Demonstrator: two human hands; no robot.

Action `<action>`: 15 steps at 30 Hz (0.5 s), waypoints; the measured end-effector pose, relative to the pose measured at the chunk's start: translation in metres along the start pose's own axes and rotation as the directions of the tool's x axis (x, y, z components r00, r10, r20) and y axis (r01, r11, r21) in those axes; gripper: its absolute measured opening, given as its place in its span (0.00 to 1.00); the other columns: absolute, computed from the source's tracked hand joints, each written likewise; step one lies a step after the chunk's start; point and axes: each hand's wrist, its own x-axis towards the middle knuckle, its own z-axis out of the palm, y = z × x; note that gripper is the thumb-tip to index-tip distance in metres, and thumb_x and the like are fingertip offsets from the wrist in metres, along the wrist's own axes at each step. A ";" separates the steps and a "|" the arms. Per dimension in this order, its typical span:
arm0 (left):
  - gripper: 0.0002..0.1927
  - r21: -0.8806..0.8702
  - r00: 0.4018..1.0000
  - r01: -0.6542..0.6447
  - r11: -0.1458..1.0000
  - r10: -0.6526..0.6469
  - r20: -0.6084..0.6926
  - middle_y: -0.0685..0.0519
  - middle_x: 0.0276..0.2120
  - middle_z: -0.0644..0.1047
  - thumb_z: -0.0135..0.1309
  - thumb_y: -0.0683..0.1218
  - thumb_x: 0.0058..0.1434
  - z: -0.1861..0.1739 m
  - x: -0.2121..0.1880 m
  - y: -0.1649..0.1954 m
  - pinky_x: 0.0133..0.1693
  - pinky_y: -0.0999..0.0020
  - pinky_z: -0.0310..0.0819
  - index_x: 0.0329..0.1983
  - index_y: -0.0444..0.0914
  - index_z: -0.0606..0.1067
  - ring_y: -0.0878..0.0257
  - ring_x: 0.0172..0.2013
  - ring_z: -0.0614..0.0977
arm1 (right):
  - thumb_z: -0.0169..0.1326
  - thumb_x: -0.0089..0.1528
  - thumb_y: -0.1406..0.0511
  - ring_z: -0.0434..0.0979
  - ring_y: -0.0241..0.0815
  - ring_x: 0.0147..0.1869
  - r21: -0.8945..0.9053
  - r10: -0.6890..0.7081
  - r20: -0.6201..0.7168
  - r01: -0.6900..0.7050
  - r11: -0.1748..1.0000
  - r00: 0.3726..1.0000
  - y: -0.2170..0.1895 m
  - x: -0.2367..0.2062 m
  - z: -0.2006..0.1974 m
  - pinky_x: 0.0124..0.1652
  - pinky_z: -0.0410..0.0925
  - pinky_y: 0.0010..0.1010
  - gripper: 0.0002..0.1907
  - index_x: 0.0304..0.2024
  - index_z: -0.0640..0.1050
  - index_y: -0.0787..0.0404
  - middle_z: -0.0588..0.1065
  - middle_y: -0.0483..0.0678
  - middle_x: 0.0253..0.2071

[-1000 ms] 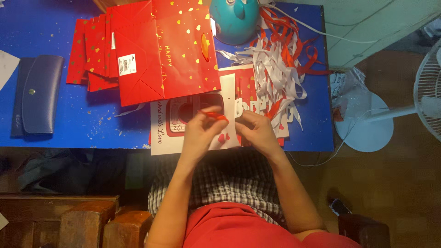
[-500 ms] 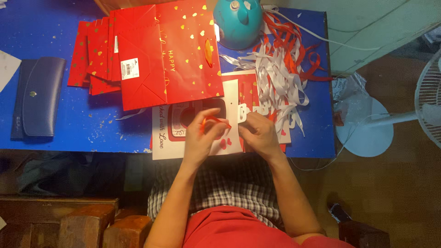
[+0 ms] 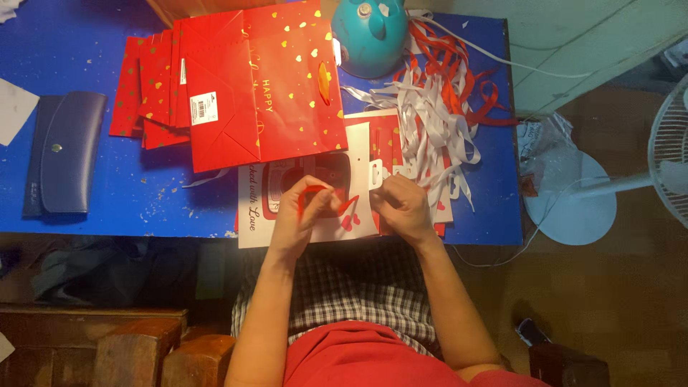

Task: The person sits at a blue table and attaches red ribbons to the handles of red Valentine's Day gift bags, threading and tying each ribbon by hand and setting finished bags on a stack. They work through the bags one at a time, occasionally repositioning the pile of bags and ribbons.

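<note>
A person's left hand (image 3: 299,215) has its grip clamped on a loop of red ribbon (image 3: 324,198), which arcs from the fingers toward the right hand (image 3: 400,208) at 3 o'clock; that hand's grip is curled together, though whether it pinches the ribbon's far end cannot be told. Both hands work above a white printed card (image 3: 251,215) lying at the near edge of the blue table (image 3: 107,201). At 12 o'clock from the hands lies a red gift bag (image 3: 265,93) dotted with gold hearts, atop a stack of similar bags. At 1 o'clock sits a tangle of white and red ribbons (image 3: 437,107), with a teal round object (image 3: 369,36) beyond it. Far off at 9 o'clock rests a dark blue wallet (image 3: 64,161). A white fan (image 3: 674,165) stands on the floor at 3 o'clock.
</note>
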 end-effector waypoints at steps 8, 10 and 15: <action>0.06 0.225 0.980 0.197 0.954 -0.199 -0.015 0.54 0.30 0.81 0.60 0.43 0.62 0.038 -0.012 0.017 0.39 0.70 0.77 0.39 0.36 0.81 0.67 0.33 0.80 | 0.57 0.61 0.66 0.70 0.47 0.37 0.025 0.136 0.019 -0.137 0.990 0.990 -0.015 0.000 -0.009 0.39 0.65 0.35 0.09 0.36 0.75 0.68 0.71 0.53 0.31; 0.05 0.360 0.996 -0.026 0.933 -0.008 0.093 0.53 0.32 0.81 0.61 0.41 0.62 0.051 -0.020 0.036 0.42 0.68 0.77 0.39 0.36 0.80 0.64 0.36 0.81 | 0.61 0.60 0.65 0.70 0.48 0.36 -0.074 0.203 0.017 -0.201 0.977 0.979 -0.020 0.003 -0.006 0.38 0.65 0.36 0.11 0.33 0.75 0.69 0.70 0.54 0.30; 0.04 0.252 0.798 -0.563 0.787 0.438 0.415 0.50 0.35 0.83 0.60 0.41 0.67 0.057 -0.045 0.095 0.51 0.61 0.77 0.43 0.37 0.80 0.52 0.42 0.82 | 0.60 0.60 0.65 0.72 0.47 0.35 -0.037 0.237 -0.061 -0.240 0.970 0.970 -0.031 0.009 -0.001 0.37 0.66 0.37 0.10 0.35 0.76 0.67 0.71 0.53 0.30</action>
